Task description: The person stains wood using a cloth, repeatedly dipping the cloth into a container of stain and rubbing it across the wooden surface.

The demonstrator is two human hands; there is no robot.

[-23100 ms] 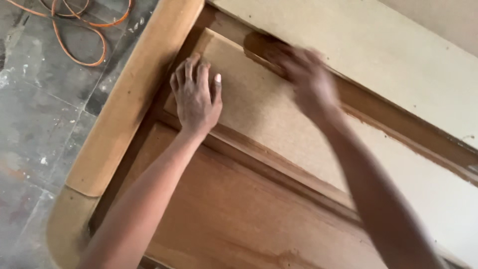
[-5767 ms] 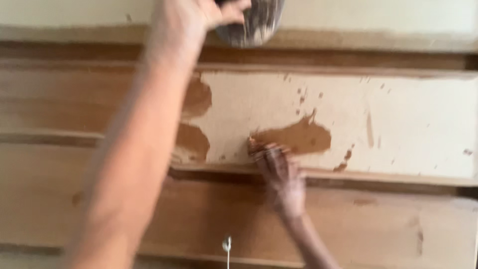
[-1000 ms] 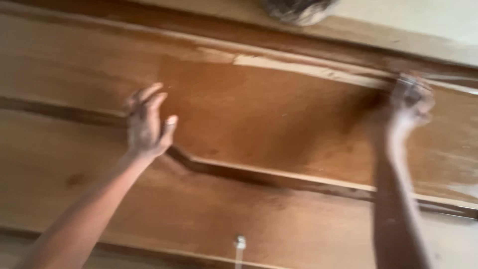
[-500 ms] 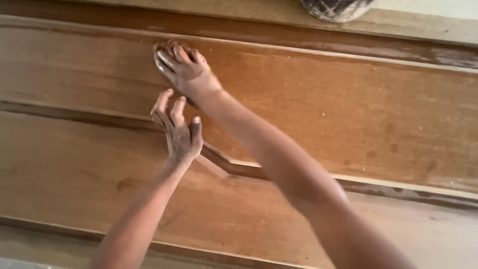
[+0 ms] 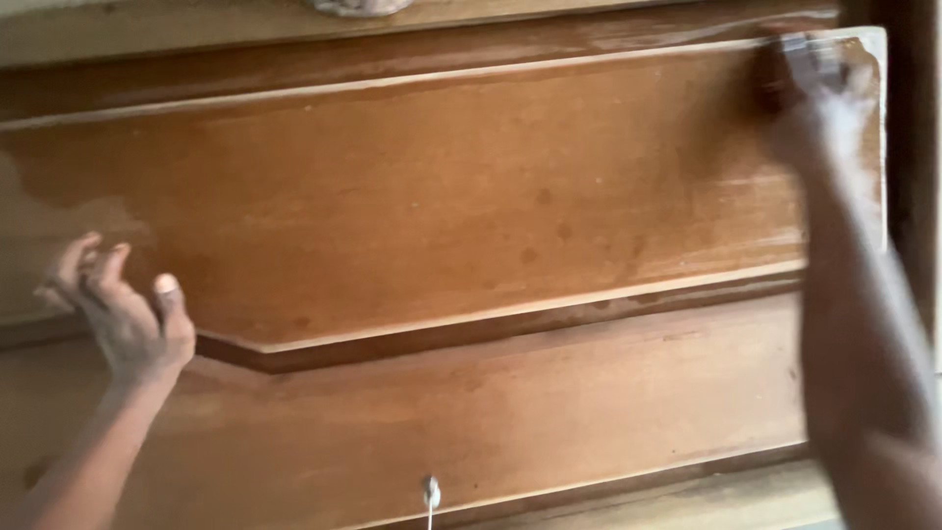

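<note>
Right hand (image 5: 819,103) presses stained panel (image 5: 471,206).

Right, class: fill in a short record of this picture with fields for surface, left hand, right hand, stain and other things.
surface: wooden panel with raised mouldings, mostly brown
left hand: open, fingers spread, resting on the panel at its left end, holding nothing
right hand: blurred, pressed at the panel's top right corner; may grip something dark, cannot tell
stain: covers most of the panel; pale patch left bare at the far left
other things: round object at the top edge, small metal piece at the bottom
</note>
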